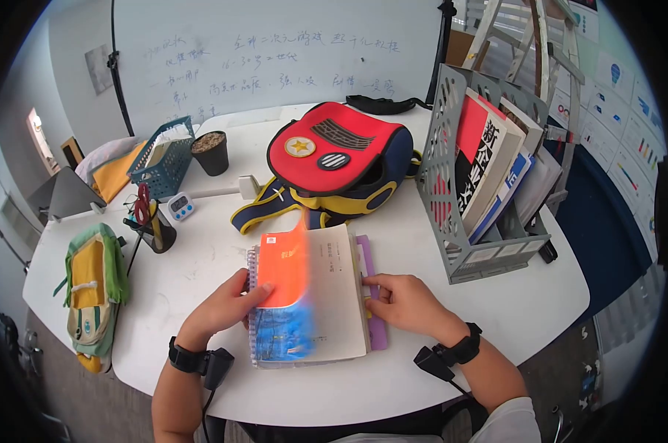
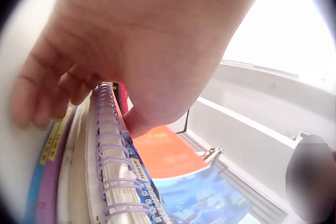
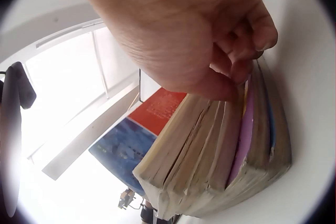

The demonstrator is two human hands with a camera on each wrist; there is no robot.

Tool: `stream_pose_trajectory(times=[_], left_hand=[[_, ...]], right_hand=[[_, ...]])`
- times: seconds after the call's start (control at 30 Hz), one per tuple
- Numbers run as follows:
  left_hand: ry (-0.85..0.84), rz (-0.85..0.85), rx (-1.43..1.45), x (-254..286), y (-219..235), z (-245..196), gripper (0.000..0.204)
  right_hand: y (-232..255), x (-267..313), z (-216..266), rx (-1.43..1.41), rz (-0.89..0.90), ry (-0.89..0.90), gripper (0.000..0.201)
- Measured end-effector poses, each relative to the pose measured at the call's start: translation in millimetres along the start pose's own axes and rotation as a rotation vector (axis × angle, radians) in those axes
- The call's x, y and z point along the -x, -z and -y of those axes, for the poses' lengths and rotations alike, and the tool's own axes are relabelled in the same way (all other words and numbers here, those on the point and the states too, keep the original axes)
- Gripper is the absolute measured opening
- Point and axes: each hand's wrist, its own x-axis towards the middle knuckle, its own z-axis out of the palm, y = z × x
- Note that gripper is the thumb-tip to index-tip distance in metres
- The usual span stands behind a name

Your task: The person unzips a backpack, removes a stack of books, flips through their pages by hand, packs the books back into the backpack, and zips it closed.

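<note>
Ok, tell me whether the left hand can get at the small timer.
Probably yes: bare tabletop lies between the left hand and the timer, though it would likely need to release the books first.

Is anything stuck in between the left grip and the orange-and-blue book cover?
Nothing I can see: the left grip has its thumb right on the orange-and-blue book cover, beside the spiral binding.

orange-and-blue cover [image 1: 281, 273]: right edge blurred | purple book [image 1: 379, 332]: mostly covered | left hand [image 1: 225, 306]: fingers partly hidden behind spiral binding [image 1: 253, 332] | whiteboard [image 1: 349, 66], stepladder [image 1: 483, 33]: cut off by head view's top edge
</note>
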Motion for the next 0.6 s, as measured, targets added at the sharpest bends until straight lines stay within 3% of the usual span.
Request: stream_pose_trajectory(times=[0.23,0.3,0.6], left_hand=[[0.075,0.029,0.037,2.3,2.1,-4.0,0.067],[0.077,0.071,0.059,3.9,1.1,-6.8,0.072],[0.119,0.100,0.168,2.1,0.4,-3.2,0.075]], right_hand=[[-0.1,-1.2,-4.3,-0.024,0.005,0.006,0.034],[1.4,-1.6,-3.7,-0.108,0.101,-0.033,0.034],[-12.2,1.3,-8.9,-0.438,0.141,0.017,0.037]])
